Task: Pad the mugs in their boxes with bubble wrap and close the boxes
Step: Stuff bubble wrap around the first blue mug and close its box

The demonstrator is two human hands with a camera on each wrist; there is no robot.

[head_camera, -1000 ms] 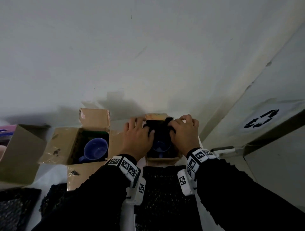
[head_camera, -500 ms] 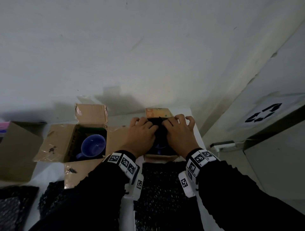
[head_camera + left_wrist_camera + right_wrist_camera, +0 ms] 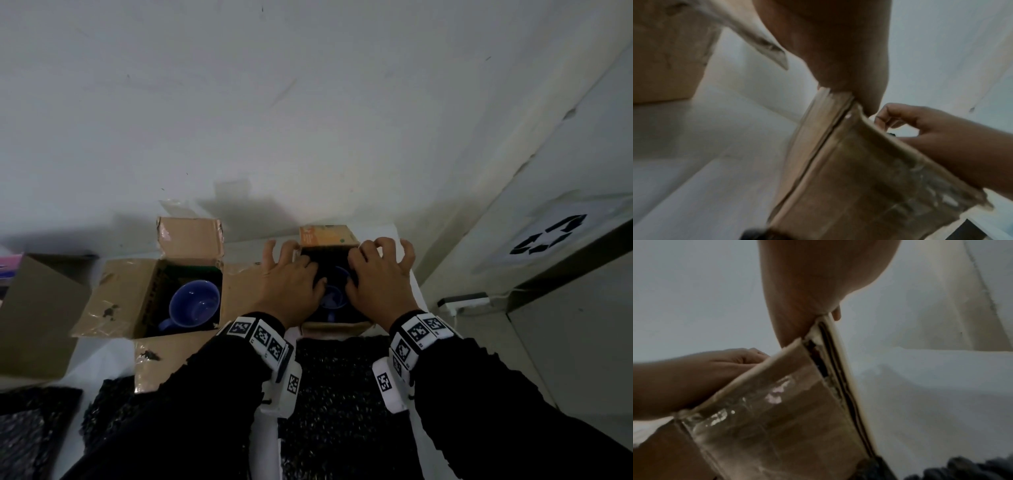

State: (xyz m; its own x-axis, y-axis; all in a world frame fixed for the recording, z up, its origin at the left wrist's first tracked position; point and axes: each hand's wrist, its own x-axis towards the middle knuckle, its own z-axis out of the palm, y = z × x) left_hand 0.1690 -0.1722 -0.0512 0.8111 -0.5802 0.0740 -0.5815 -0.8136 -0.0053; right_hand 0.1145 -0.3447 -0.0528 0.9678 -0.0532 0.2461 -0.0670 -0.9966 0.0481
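Both hands (image 3: 291,284) (image 3: 376,284) have spread apart, uncovering the mug (image 3: 334,296) between them.

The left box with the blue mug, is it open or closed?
Open. The left box has its flaps spread outward, and the blue mug is visible inside.

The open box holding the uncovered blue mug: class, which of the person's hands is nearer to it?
Left. The left hand lies just beside the open box; the right hand is farther off, beyond the left.
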